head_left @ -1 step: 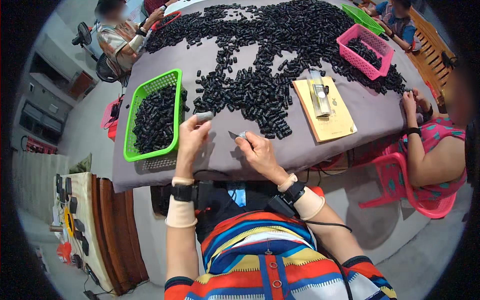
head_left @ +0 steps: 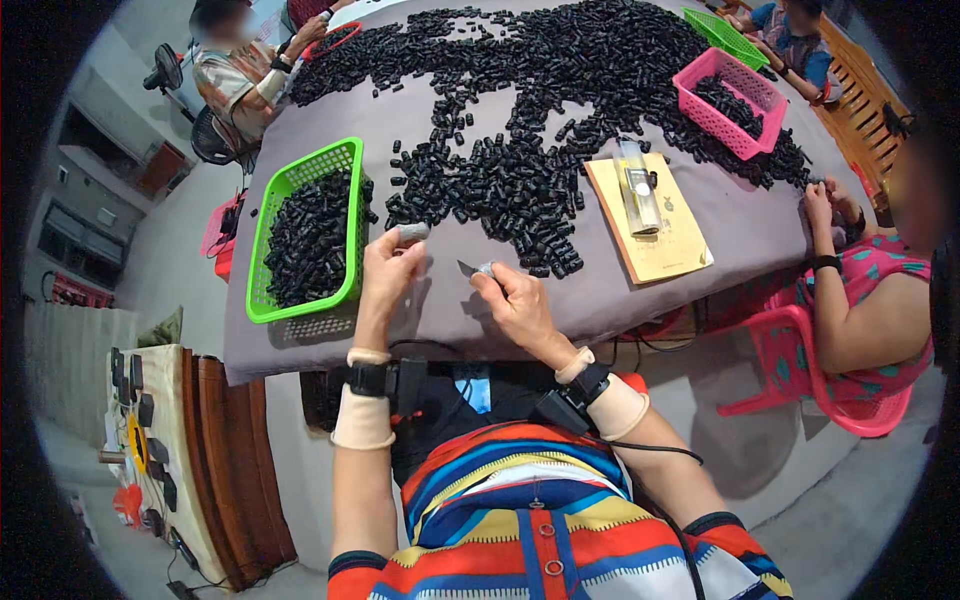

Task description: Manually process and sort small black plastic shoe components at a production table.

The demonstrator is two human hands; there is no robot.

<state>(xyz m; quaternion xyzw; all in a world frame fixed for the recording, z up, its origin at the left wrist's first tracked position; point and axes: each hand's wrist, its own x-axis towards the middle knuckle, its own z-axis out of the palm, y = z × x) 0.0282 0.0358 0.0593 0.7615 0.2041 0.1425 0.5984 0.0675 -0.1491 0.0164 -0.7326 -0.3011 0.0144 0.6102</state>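
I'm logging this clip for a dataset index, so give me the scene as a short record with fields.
setting: grey-covered table with people seated around it
left hand: raised over the table edge, fingertips wrapped in grey covers, beside the green basket
right hand: holds a small blade at the fingertips
green basket: full of small black pieces
table top: loose black pieces spread across it
other items: pink basket, tan booklet with a clear tube lying on it
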